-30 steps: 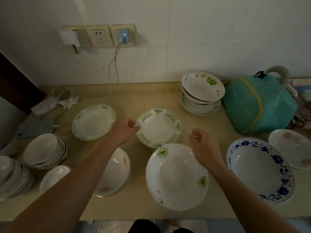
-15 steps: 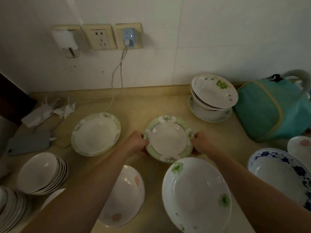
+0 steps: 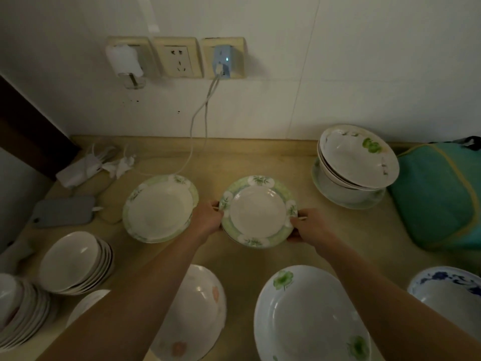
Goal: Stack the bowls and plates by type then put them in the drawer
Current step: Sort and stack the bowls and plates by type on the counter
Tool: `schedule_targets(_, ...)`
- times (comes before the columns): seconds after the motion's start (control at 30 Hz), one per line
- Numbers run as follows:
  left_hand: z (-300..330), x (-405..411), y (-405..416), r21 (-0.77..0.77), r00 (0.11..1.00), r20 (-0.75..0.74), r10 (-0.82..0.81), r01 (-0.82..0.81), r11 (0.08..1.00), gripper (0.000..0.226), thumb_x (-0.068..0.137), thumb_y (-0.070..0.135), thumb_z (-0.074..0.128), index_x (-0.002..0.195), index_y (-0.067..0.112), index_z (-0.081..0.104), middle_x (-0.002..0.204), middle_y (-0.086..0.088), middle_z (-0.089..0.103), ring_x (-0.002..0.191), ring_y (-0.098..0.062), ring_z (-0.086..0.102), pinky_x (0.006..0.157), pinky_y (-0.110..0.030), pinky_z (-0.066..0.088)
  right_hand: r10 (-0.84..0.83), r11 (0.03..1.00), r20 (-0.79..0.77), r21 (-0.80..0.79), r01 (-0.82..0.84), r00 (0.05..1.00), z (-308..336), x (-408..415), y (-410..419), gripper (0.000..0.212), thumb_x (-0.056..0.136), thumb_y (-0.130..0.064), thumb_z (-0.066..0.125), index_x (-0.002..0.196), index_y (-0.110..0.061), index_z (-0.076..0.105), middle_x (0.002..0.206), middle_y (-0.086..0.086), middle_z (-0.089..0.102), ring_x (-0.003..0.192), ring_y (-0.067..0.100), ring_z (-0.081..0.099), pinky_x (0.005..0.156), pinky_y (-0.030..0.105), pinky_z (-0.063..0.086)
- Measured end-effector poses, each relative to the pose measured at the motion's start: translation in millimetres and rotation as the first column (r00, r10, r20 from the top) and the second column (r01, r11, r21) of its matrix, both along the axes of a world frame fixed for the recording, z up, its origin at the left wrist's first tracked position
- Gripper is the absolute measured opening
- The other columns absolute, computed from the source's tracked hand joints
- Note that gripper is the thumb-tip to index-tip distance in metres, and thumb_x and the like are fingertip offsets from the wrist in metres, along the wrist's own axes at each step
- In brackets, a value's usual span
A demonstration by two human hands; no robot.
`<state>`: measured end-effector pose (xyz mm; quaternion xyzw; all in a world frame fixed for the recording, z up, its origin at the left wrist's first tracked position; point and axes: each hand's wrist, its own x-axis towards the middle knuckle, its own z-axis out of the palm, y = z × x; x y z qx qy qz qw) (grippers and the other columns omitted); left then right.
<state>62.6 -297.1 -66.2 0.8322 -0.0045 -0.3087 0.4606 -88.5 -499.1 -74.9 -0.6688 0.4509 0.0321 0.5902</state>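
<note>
A beige countertop (image 3: 260,162) is shown against a tiled wall. Directly on it are seen two green-rimmed plates (image 3: 160,208) (image 3: 259,212), a stack of bowls on a plate (image 3: 356,162), a teal bag (image 3: 440,196), a grey phone (image 3: 63,211), two stacks of white bowls (image 3: 75,261) (image 3: 20,311), and several large bowls along the near edge (image 3: 309,316) (image 3: 197,311) (image 3: 450,287).
</note>
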Motion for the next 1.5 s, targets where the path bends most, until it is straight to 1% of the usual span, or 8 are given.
schedule_targets(0.2, 23.7, 15.9, 31.2, 0.072, 0.970, 0.241, 0.001, -0.018, 0.997, 0.025, 0.095, 0.013, 0.063, 0.117, 0.007, 0.072, 0.095, -0.006, 0.074, 0.090, -0.026, 0.074, 0.087, -0.046, 0.061, -0.006, 1.000, -0.037, 0.002, 0.006, 0.999, 1.8, 0.8, -0.6, 0.020, 0.099, -0.008, 0.060, 0.113, 0.005, 0.068, 0.093, 0.027, 0.073, 0.081, 0.038, 0.073, 0.076, 0.051, 0.063)
schedule_targets(0.33, 43.5, 57.7, 83.0, 0.249, 0.863, 0.503, 0.038, -0.187, 0.950, 0.029, 0.099, 0.019, 0.056, 0.124, 0.012, 0.068, 0.122, -0.011, 0.070, 0.111, -0.030, 0.064, 0.098, -0.038, 0.049, 0.073, 0.852, -0.144, -0.506, -0.137, 0.987, 17.4, 4.6, 13.1, 0.039, 0.098, -0.014, 0.057, 0.135, -0.002, 0.058, 0.130, 0.022, 0.061, 0.114, 0.038, 0.060, 0.093, 0.042, 0.048)
schedule_targets(0.43, 44.7, 92.1, 118.0, 0.354, 0.855, 0.519, 0.016, -0.232, 0.906, 0.025, 0.098, 0.013, 0.055, 0.116, 0.001, 0.069, 0.117, -0.020, 0.068, 0.111, -0.038, 0.062, 0.093, -0.042, 0.048, 0.175, 0.743, 0.021, -0.659, -0.118, 0.984, 38.5, 18.3, 45.1, 0.034, 0.098, -0.014, 0.055, 0.131, -0.012, 0.063, 0.127, 0.012, 0.062, 0.105, 0.029, 0.061, 0.084, 0.030, 0.039)
schedule_targets(0.63, 24.9, 131.7, 150.7, 0.512, 0.957, 0.283, -0.064, -0.094, 0.853, 0.044, 0.098, 0.021, 0.060, 0.133, -0.006, 0.054, 0.137, -0.027, 0.056, 0.125, -0.043, 0.054, 0.105, -0.048, 0.046, 0.404, 0.875, 0.197, -0.366, -0.316, 0.893, 55.4, 60.7, 128.9, 0.022, 0.101, -0.021, 0.053, 0.112, -0.021, 0.072, 0.092, -0.005, 0.076, 0.075, 0.009, 0.072, 0.080, 0.034, 0.062)
schedule_targets(0.9, 9.2, 145.8, 157.2, 0.532, 0.947, 0.274, -0.169, -0.003, 0.847, 0.028, 0.093, 0.010, 0.059, 0.067, -0.001, 0.057, 0.110, -0.039, 0.062, 0.105, -0.050, 0.061, 0.088, -0.055, 0.051, 0.358, 0.929, -0.027, -0.095, -0.359, 0.933, 12.4, 112.9, 178.1, 0.033, 0.099, -0.019, 0.047, 0.126, -0.004, 0.059, 0.099, 0.013, 0.070, 0.086, 0.033, 0.073, 0.080, 0.054, 0.061)
schedule_targets(1.03, 9.2, 148.5, 159.4, 0.505, 0.956, 0.248, -0.154, 0.008, 0.863, 0.026, 0.094, 0.015, 0.062, 0.071, 0.001, 0.060, 0.102, -0.034, 0.067, 0.104, -0.046, 0.064, 0.082, -0.051, 0.052, 0.364, 0.931, -0.073, 0.042, -0.361, 0.929, -4.3, 132.3, 186.3, 0.019, 0.096, -0.008, 0.057, 0.112, 0.001, 0.061, 0.093, 0.018, 0.073, 0.082, 0.037, 0.074, 0.077, 0.055, 0.062)
schedule_targets(1.17, 13.1, 148.4, 159.3, 0.481, 0.954, 0.261, -0.148, 0.004, 0.877, 0.020, 0.093, 0.014, 0.061, 0.083, -0.002, 0.067, 0.099, -0.023, 0.069, 0.100, -0.039, 0.066, 0.082, -0.044, 0.052, 0.167, 0.961, -0.038, 0.228, -0.154, 0.985, -4.7, 146.0, 192.2, 0.026, 0.101, -0.012, 0.051, 0.079, -0.004, 0.064, 0.065, 0.016, 0.069, 0.050, 0.029, 0.068, 0.054, 0.046, 0.063)
schedule_targets(1.5, 71.6, 139.2, 152.3, 0.372, 0.962, 0.197, -0.191, 0.107, 0.922, 0.016, 0.078, 0.003, 0.077, 0.092, -0.004, 0.076, 0.088, -0.019, 0.075, 0.069, -0.023, 0.068, 0.053, -0.027, 0.056, 0.096, 0.974, 0.000, 0.207, -0.094, 0.995, 46.1, 111.0, 170.1, 0.018, 0.089, -0.001, 0.050, 0.082, 0.007, 0.065, 0.052, 0.013, 0.067, 0.038, 0.018, 0.058, 0.038, 0.022, 0.043)
